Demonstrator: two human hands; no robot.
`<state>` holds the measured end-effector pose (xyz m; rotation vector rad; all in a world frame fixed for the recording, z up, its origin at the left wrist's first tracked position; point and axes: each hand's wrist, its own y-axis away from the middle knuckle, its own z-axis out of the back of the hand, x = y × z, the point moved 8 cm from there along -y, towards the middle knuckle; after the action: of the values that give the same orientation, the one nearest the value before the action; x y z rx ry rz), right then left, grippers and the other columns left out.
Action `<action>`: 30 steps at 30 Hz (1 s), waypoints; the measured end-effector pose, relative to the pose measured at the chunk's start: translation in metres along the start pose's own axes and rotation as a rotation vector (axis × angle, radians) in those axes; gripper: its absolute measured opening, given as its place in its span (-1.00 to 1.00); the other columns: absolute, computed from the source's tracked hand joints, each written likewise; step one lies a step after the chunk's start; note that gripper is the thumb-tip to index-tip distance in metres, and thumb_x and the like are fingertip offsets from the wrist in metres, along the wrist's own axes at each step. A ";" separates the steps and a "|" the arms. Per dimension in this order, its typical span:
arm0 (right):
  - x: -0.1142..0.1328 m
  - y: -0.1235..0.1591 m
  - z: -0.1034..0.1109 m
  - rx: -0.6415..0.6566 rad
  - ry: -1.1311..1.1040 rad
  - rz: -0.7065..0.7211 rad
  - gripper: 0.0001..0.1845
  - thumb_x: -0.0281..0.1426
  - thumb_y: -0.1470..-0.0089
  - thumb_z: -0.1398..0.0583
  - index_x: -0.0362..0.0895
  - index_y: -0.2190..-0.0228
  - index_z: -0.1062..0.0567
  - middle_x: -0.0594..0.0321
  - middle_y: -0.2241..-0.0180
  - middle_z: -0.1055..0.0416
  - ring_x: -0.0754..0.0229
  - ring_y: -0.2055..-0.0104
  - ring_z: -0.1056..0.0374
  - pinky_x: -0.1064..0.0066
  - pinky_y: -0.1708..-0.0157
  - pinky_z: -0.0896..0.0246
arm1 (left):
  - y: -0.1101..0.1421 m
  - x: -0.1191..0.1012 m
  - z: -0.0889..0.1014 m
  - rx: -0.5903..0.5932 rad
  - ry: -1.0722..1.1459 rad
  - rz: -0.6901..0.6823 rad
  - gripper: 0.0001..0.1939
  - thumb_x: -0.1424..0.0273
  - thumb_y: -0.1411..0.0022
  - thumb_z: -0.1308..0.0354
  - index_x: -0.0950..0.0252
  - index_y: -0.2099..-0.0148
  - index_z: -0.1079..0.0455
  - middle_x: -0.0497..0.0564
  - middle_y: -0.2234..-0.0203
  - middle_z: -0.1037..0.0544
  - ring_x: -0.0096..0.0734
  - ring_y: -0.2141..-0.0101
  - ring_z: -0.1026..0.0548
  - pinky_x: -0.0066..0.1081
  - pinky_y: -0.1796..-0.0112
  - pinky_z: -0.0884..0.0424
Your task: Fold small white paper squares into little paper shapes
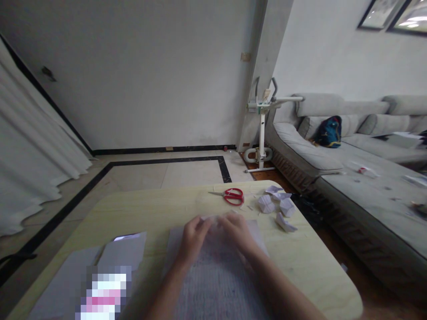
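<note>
Above the middle of the table, my left hand (194, 233) and my right hand (235, 229) are close together, fingers closed in a pinch. Between them shows a small, pale piece of paper (213, 219), blurred and partly hidden by the fingers. Beneath both forearms lies a large sheet covered in faint writing or print (216, 284). Red-handled scissors (233, 197) rest beyond my hands, blades pointing left. To the right of the scissors are several folded white paper pieces (266, 204) and a few small scraps.
White sheets (122, 253) lie at the table's left, with a pixelated bright patch (105, 295) over them. The pale wooden table (156, 204) has rounded corners. Beyond it stand a white exercise machine (262, 133) and a grey sofa (300, 151) holding a blue bag (330, 132).
</note>
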<state>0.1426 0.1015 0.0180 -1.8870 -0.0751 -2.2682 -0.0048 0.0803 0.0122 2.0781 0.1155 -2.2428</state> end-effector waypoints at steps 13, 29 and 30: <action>0.014 0.002 -0.010 0.073 0.062 0.033 -0.75 -0.26 -0.04 -0.21 -0.20 0.42 -0.57 0.19 0.44 -0.52 0.19 0.39 -0.39 0.45 0.41 -0.23 | 0.002 0.001 -0.001 0.034 -0.163 -0.068 -0.64 0.17 -0.19 -0.08 0.29 0.54 -0.25 -0.13 0.66 -0.28 -0.47 0.57 -0.28 -0.51 0.51 -0.17; 0.004 0.002 -0.005 0.036 -0.027 0.009 -0.86 -0.38 0.02 -0.18 -0.17 0.53 -0.47 0.29 0.53 -0.41 0.25 0.44 -0.31 0.50 0.45 -0.18 | 0.003 -0.008 -0.002 0.071 -0.119 -0.085 -0.64 0.19 -0.18 -0.10 0.30 0.56 -0.30 -0.11 0.66 -0.32 -0.46 0.55 -0.29 -0.51 0.48 -0.19; 0.004 0.001 -0.004 0.030 -0.033 0.020 -0.86 -0.38 0.02 -0.18 -0.17 0.53 -0.47 0.30 0.54 -0.41 0.26 0.45 -0.30 0.50 0.45 -0.18 | 0.003 -0.006 -0.004 0.081 -0.112 -0.076 -0.65 0.18 -0.18 -0.10 0.31 0.53 -0.32 -0.11 0.64 -0.34 -0.46 0.54 -0.31 -0.51 0.48 -0.20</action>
<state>0.1383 0.0991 0.0209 -1.9015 -0.0939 -2.2103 0.0000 0.0776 0.0180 2.0134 0.0992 -2.4413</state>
